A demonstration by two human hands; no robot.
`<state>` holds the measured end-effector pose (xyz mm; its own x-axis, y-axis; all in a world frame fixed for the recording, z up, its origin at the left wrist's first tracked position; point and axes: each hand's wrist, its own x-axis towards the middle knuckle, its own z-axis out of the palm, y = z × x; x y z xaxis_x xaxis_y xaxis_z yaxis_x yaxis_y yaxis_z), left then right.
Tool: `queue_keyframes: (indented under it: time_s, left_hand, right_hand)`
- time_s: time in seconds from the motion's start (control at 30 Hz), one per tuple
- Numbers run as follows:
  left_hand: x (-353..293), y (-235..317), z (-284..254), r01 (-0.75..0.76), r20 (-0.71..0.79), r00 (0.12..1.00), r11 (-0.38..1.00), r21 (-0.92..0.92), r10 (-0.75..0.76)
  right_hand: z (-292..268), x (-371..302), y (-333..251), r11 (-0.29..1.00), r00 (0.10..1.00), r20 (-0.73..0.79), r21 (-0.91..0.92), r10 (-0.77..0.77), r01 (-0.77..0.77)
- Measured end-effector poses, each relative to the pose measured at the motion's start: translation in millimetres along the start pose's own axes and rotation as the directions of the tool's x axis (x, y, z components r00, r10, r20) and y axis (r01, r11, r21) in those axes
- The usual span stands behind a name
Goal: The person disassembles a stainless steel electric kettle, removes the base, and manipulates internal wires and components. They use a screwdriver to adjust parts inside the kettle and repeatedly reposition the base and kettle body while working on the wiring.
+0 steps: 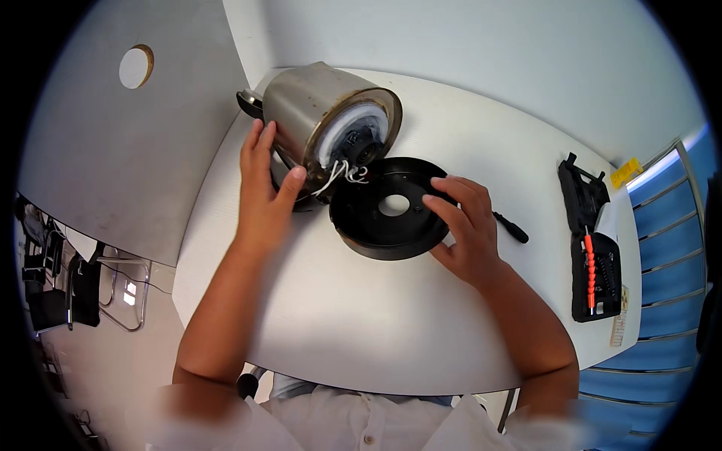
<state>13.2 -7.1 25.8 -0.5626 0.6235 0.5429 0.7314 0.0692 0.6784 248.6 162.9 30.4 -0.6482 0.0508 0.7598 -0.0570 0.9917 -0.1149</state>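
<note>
A steel electric kettle (301, 105) lies tilted on its side, its open underside facing right and toward me. White wires (342, 174) hang from the black fitting (361, 144) in that underside. My left hand (265, 177) holds the kettle's lower left side, thumb apart from the fingers; part of the black handle behind it is hidden. Just below the underside is a round black base cover (387, 244), hollow side up, with a hole in its middle. My right hand (468, 229) grips its right rim, fingers over the edge and thumb low on the outside.
Right of my right hand lies a black-handled screwdriver (511, 227) on the white table (361, 323). An opened black tool case (594, 263) with an orange flexible shaft (590, 270) sits near the right edge. Beyond are a yellow object (625, 173) and a metal-barred rack (669, 240). A grey partition (150, 150) stands left.
</note>
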Motion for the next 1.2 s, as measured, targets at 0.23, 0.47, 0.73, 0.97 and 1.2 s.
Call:
queue_keyframes:
  time_s: [0.23,0.47,0.73,0.97,1.2]
  left_hand:
    - [0.9,-16.9,-26.0,0.032,0.245,0.969,0.999,-0.032,-0.023]
    - [-11.1,-5.8,-15.0,-0.087,0.338,0.941,0.954,0.285,-0.015]
    - [-15.4,-3.5,-3.4,-0.111,0.212,0.977,0.926,0.361,0.034]
    - [-12.1,2.5,-6.7,-0.033,0.163,0.986,0.931,0.363,-0.029]
    - [-6.5,4.9,-16.3,-0.235,0.032,0.97,0.904,0.358,0.239]
  right_hand:
    - [6.0,-1.8,2.1,0.994,0.994,-0.063,0.082,0.084,-0.079]
    - [6.1,-16.4,20.8,0.943,0.965,0.018,0.208,0.263,-0.261]
    - [7.3,-15.9,14.2,0.951,0.966,0.005,0.176,0.259,-0.255]
    - [8.3,-16.5,13.9,0.923,0.951,0.017,0.232,0.31,-0.305]
    - [2.9,-12.4,8.1,0.868,0.911,0.042,0.291,0.41,-0.404]
